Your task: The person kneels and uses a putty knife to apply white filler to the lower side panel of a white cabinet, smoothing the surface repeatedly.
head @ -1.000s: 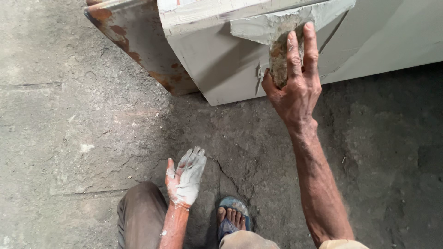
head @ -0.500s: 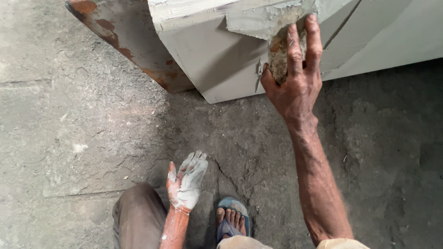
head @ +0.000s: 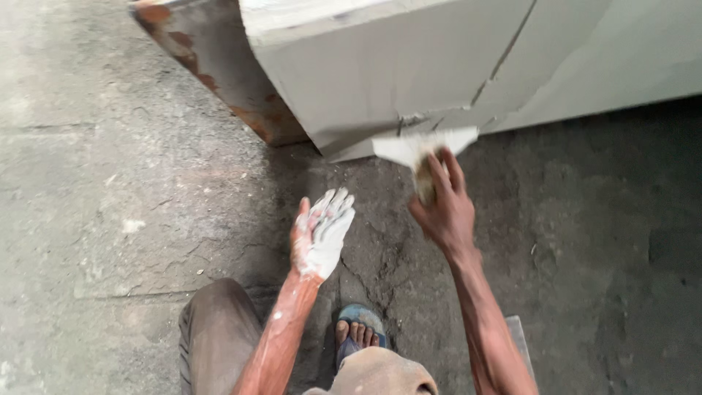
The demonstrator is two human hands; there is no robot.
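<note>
- Head view: a putty knife point(head: 423, 146) with a wide pale blade lies against the lower edge of a grey-painted panel point(head: 380, 73), just beside a dark seam that runs up the panel.
- The right hand point(head: 439, 208) is closed around the knife's handle, fingers wrapped over it, with the blade pointing up toward the panel.
- To do this stroke well, I judge that the blade should stay flat on the surface, with even pressure along the seam, so the filler spreads thin and leaves no ridges.
- The left hand point(head: 322, 234) is open with fingers spread. It is coated in white filler, holds nothing and hovers near the knife, apart from the panel.
- A rusty metal plate point(head: 212, 66) stands to the left of the panel.
- Below lies a cracked concrete floor point(head: 110, 219), where a foot in a blue sandal point(head: 358, 333) rests between the person's knees.
</note>
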